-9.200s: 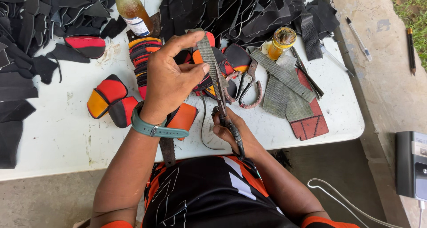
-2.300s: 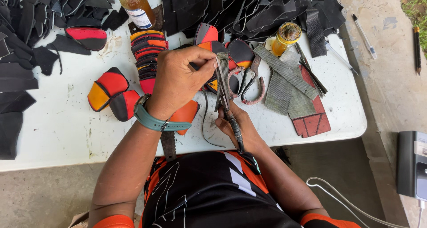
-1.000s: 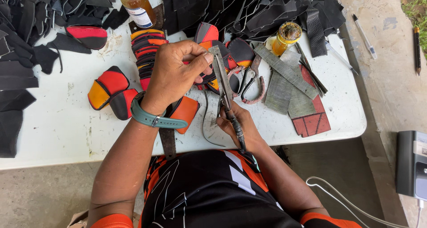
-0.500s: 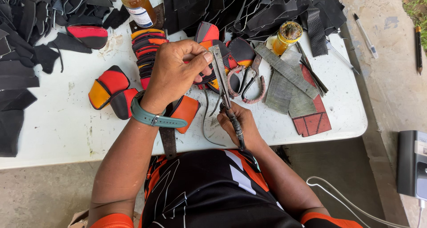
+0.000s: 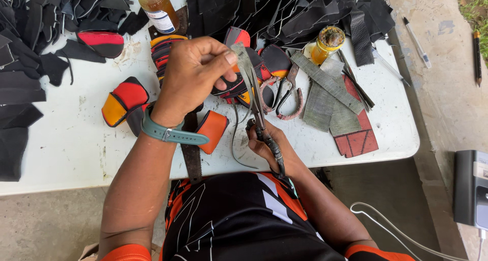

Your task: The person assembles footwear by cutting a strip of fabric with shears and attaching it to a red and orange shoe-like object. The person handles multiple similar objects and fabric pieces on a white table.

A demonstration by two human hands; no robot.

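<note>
Fingers of the raised left hand [image 5: 195, 73] pinch a grey strip [image 5: 243, 57]; right hand [image 5: 267, 146] clamps scissors [image 5: 259, 116].

Black jersey [image 5: 244, 215] with orange-white stripes, orange sleeves, teal wristband [image 5: 170, 134].

A white-labelled amber bottle [image 5: 157, 7] stands at the table's far edge.

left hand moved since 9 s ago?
Yes. The left hand now sits higher up the table, nearer the bottle, pinching the grey strip.
</note>
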